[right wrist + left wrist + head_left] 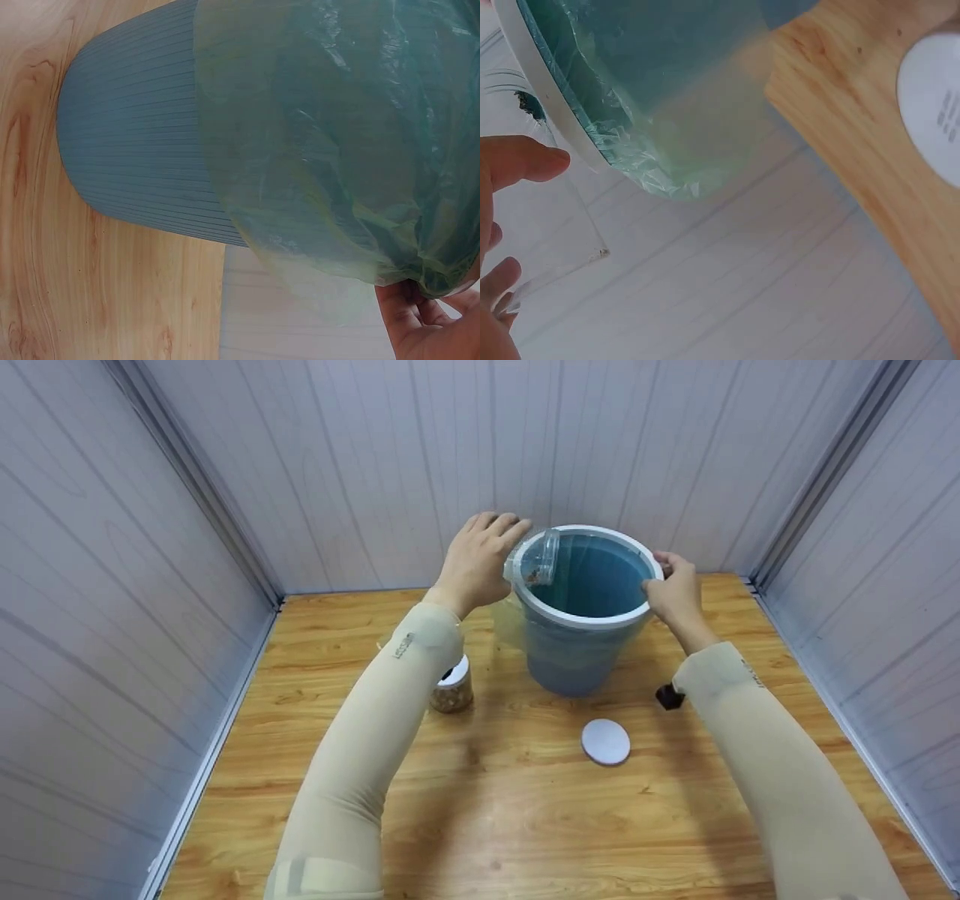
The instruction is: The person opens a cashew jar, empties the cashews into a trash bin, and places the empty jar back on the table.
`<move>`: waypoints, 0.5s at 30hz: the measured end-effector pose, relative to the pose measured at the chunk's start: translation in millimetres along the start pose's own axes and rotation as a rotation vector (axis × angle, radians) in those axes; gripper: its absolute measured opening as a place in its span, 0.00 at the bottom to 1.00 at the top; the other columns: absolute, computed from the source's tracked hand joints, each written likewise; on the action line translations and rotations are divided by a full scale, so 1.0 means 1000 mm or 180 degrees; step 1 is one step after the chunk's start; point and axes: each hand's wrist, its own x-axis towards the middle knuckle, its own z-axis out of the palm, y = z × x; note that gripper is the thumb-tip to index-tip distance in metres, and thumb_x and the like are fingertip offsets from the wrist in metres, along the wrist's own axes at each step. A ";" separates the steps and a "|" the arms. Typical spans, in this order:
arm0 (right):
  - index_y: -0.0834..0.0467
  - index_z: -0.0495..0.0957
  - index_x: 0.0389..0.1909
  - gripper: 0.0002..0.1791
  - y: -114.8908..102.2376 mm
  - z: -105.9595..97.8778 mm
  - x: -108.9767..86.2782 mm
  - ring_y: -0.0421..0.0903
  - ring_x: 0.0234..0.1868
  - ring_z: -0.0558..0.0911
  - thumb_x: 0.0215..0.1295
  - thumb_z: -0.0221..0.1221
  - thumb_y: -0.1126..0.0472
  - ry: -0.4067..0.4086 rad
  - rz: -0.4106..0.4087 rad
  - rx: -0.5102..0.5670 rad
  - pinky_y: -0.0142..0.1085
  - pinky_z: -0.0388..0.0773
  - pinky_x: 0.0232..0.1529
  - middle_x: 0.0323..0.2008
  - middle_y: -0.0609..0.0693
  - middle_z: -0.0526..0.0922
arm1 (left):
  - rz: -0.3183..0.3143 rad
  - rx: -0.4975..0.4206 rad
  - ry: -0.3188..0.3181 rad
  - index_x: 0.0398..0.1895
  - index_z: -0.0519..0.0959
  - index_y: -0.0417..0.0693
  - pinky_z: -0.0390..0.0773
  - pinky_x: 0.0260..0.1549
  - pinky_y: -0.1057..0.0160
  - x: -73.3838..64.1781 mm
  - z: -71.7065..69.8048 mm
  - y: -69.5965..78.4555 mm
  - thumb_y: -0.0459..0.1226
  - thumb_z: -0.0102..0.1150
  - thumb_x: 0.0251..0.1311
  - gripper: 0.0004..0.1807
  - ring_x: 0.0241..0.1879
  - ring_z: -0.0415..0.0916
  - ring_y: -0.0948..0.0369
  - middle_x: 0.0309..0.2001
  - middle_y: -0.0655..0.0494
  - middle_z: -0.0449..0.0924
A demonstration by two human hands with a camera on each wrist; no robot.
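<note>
My left hand [480, 559] holds a clear plastic jar [541, 562] tipped sideways over the left side of a blue trash bin [570, 671], its mouth inside the white rim [589, 622]. A few dark bits lie near the jar's mouth, also seen in the left wrist view, where thumb and fingers [521, 159] curl about the jar [555, 217]. My right hand [677, 594] grips the rim on the right. A thin greenish bin liner [300, 150] hangs over the outside of the ribbed bin, bunched at my right fingers [405, 315].
On the wood-look floor [510, 825] lies a round white lid [606, 742], in front of the bin. Left of the bin stands a white-lidded jar [452, 694] with brown contents, partly behind my left sleeve. A small dark object [669, 697] sits by my right sleeve. Panel walls enclose three sides.
</note>
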 end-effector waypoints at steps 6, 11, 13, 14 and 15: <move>0.66 0.67 0.80 0.36 0.002 -0.002 0.001 0.58 0.60 0.77 0.69 0.52 0.72 -0.0034 -0.0007 -0.0006 0.53 0.80 0.69 0.63 0.70 0.78 | -0.0308 -0.0471 0.0156 0.80 0.71 0.52 0.63 0.83 0.50 -0.008 0.005 -0.002 0.36 0.78 0.54 0.47 0.75 0.70 0.48 0.76 0.50 0.75; 0.67 0.66 0.80 0.36 0.001 -0.002 0.000 0.59 0.61 0.77 0.70 0.52 0.72 -0.0062 -0.0001 0.0024 0.54 0.80 0.70 0.63 0.71 0.78 | -0.0555 -0.0827 0.0200 0.81 0.70 0.54 0.66 0.80 0.48 -0.014 0.009 -0.004 0.38 0.79 0.55 0.47 0.75 0.69 0.49 0.75 0.52 0.75; 0.67 0.66 0.80 0.36 0.001 -0.002 0.000 0.59 0.62 0.77 0.70 0.52 0.72 -0.0064 0.0005 0.0043 0.54 0.80 0.71 0.64 0.71 0.78 | -0.0652 -0.0964 0.0207 0.81 0.69 0.55 0.67 0.79 0.47 -0.016 0.010 -0.005 0.38 0.79 0.55 0.48 0.75 0.68 0.49 0.76 0.52 0.74; 0.66 0.66 0.80 0.36 0.001 -0.002 0.000 0.60 0.63 0.77 0.70 0.52 0.72 -0.0071 0.0012 0.0050 0.54 0.79 0.71 0.64 0.71 0.78 | -0.0702 -0.1025 0.0210 0.82 0.69 0.56 0.67 0.79 0.47 -0.017 0.010 -0.005 0.38 0.79 0.54 0.49 0.76 0.68 0.49 0.76 0.52 0.74; 0.66 0.66 0.80 0.36 0.000 -0.002 0.000 0.60 0.63 0.77 0.70 0.52 0.73 -0.0078 0.0017 0.0057 0.54 0.79 0.72 0.65 0.71 0.78 | -0.0745 -0.1081 0.0221 0.82 0.69 0.56 0.67 0.79 0.47 -0.018 0.011 -0.006 0.38 0.80 0.54 0.49 0.76 0.68 0.49 0.77 0.52 0.73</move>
